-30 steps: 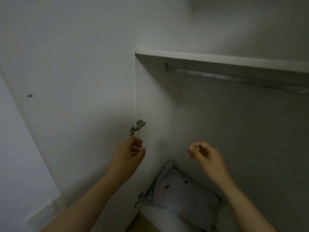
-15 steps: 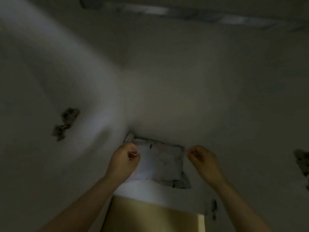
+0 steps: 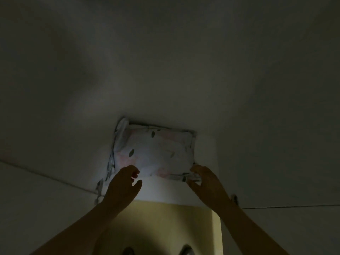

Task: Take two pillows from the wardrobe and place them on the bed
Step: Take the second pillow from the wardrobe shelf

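Note:
A white pillow (image 3: 158, 153) printed with leaves and faint pink patches lies on the floor of the dim wardrobe, in the middle of the view. My left hand (image 3: 124, 183) hovers at its near left corner with fingers spread and nothing in them. My right hand (image 3: 204, 181) is at the near right corner, fingers curled around the pillow's edge. A second patterned piece (image 3: 103, 186) peeks out under the pillow's left side; whether it is another pillow is unclear.
The white wardrobe base ledge (image 3: 169, 192) runs below the pillow. Yellowish floor (image 3: 165, 223) lies under my arms. Pale wardrobe walls (image 3: 55, 126) close in on both sides and behind. My feet show dimly at the bottom edge.
The view has tilted down and closer to the pillow. Both hands have dropped from in front of the back wall to the pillow's near corners, and the right hand has closed on its edge.

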